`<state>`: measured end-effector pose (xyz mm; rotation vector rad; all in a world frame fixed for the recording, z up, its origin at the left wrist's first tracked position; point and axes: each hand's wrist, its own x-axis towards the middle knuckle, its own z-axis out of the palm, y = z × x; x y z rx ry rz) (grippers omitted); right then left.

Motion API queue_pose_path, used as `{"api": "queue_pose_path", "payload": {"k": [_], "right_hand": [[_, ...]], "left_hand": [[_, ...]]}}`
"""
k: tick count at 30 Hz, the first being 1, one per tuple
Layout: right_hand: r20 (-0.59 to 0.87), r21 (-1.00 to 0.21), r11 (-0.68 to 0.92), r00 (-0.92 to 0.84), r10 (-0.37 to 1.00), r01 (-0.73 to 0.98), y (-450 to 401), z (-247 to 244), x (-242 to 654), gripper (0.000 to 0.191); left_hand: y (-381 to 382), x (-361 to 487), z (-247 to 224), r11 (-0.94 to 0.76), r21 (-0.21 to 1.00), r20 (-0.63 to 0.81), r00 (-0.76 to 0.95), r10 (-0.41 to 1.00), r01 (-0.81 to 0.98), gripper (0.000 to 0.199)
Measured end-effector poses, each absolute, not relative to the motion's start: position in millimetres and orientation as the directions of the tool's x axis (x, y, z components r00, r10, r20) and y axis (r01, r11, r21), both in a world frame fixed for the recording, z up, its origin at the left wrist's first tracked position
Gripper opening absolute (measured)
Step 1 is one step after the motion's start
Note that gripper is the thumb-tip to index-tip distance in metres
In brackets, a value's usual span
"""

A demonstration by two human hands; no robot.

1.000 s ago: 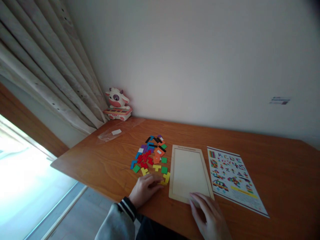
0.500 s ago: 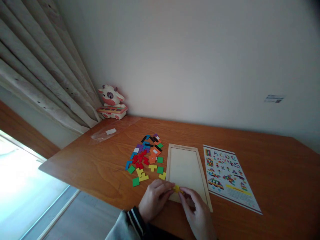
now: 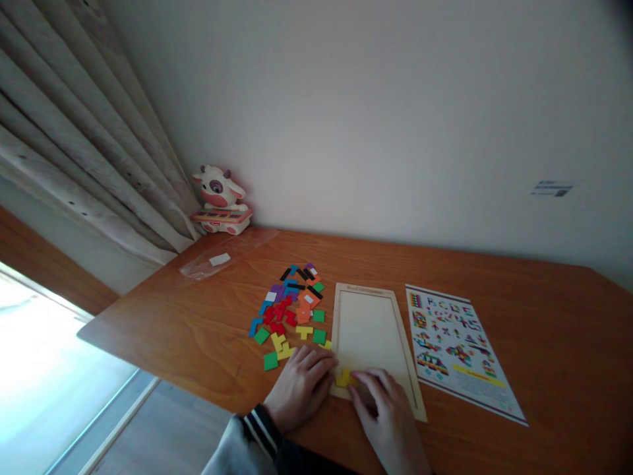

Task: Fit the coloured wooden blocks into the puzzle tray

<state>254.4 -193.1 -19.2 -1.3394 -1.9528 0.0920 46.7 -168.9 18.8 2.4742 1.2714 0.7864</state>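
Note:
A yellow puzzle piece [image 3: 342, 378] lies in the lower left corner of the shallow wooden puzzle board [image 3: 366, 323]. At the piece's right side, my right hand [image 3: 386, 412] pinches it between thumb and fingertips. My left hand [image 3: 302, 386] is curled closed, its fingertips at the board's left rim; whatever is under those fingers is hidden. Just beyond the left hand are other yellow pieces [image 3: 285, 351], partly covered by it, and a green square piece [image 3: 270, 361].
Red pieces [image 3: 278, 315] and more in blue, purple, orange and black form a loose pile left of the board. A printed pattern sheet [image 3: 459, 356] lies to its right. Farther back are a clear plastic bag [image 3: 202, 265] and a cow toy with a keyboard [image 3: 221, 201].
The yellow piece has come down into the board's lower left corner. My left hand has let go of it and shifted slightly left, while my right hand stays on it.

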Motion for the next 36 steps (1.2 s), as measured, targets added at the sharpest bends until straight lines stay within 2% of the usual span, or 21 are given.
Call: {"api": "queue_pose_path", "payload": {"k": [6,10,16,20,24,30,36], "right_hand": [[0.544,-0.393,0.501,-0.245,0.803,0.771,-196,-14,254,0.021],[0.555,-0.382,0.529,-0.270,0.787,0.757,-198,-12,253,0.020],[0.561,-0.346,0.529,-0.282,0.779,0.775,-197,-17,253,0.034],[0.571,-0.328,0.537,-0.290,0.768,0.777,-196,-20,254,0.033],[0.570,-0.326,0.558,-0.312,0.760,0.764,-196,-20,254,0.028],[0.566,-0.344,0.566,-0.315,0.762,0.749,-195,-18,255,0.027],[0.563,-0.371,0.582,-0.323,0.761,0.724,-196,-14,254,0.023]], "left_hand": [[-167,45,14,-0.477,0.441,0.367,0.332,0.869,0.760,0.038],[-166,46,14,-0.471,0.437,0.337,0.345,0.876,0.766,0.040],[-165,46,13,-0.415,0.384,0.343,0.290,0.893,0.825,0.036],[-165,44,9,-0.389,0.357,0.394,0.240,0.887,0.849,0.027],[-164,45,9,-0.368,0.385,0.398,0.207,0.894,0.846,0.020],[-162,46,10,-0.402,0.397,0.416,0.228,0.880,0.825,0.028],[-162,44,4,-0.365,0.420,0.397,0.193,0.897,0.831,0.029]]}}
